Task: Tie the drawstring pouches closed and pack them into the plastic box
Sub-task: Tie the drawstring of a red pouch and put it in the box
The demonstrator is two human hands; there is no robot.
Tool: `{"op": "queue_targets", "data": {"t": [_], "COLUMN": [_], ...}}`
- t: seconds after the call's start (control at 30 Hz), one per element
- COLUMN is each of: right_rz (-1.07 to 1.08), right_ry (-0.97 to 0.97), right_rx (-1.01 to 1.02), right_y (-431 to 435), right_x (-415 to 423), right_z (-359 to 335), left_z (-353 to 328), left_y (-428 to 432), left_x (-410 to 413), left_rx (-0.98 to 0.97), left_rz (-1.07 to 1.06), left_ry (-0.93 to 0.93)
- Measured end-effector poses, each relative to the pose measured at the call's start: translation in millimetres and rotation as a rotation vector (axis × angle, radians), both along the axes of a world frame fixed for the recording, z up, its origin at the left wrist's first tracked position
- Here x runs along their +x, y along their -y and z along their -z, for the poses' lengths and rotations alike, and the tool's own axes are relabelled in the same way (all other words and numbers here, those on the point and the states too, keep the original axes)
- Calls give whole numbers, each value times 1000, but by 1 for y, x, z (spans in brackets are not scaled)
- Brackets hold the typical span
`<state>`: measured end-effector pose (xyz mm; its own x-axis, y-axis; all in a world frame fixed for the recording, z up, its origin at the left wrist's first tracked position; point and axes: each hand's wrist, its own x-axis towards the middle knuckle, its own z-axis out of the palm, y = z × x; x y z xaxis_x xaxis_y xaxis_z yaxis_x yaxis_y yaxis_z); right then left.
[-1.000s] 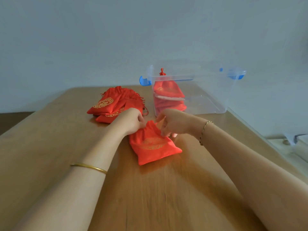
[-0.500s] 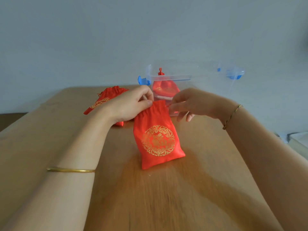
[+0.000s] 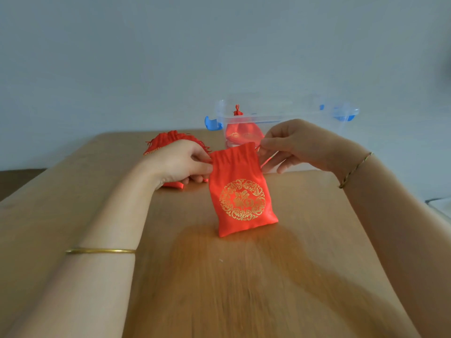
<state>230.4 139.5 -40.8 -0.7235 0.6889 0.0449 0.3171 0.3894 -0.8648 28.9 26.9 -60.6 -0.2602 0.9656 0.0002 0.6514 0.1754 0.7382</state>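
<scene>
Both hands were up at the red pouch (image 3: 240,191), which stood upright on the table (image 3: 73,191): left hand (image 3: 179,162) and right hand (image 3: 297,145) each pinched a top corner, the clear box (image 3: 305,113) behind.

Both forearms stretch forward, left hand (image 3: 179,162) and right hand (image 3: 300,145) raised, each grip a thumb-and-finger pinch.

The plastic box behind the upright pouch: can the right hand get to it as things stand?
Probably yes. The plastic box stands just beyond the right hand, with nothing between them. But that hand pinches the top corner of the pouch, so it is not free.
</scene>
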Motion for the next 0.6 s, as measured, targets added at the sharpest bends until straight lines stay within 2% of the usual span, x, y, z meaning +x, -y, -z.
{"op": "queue_targets", "data": {"t": [0.23, 0.43, 0.6], "right_rz": [13, 11, 68], "right_ry": [183, 96, 104], "right_rx": [90, 0, 35], "right_y": [-8, -10, -10], "right_x": [8, 13, 19], "right_z": [1, -1, -3], "left_z": [-7, -10, -10], "left_y": [1, 6, 7], "left_x": [0, -11, -17], "left_rx": [147, 181, 216], "left_rz": [-82, -183, -230], "left_ry": [-107, -134, -124]}}
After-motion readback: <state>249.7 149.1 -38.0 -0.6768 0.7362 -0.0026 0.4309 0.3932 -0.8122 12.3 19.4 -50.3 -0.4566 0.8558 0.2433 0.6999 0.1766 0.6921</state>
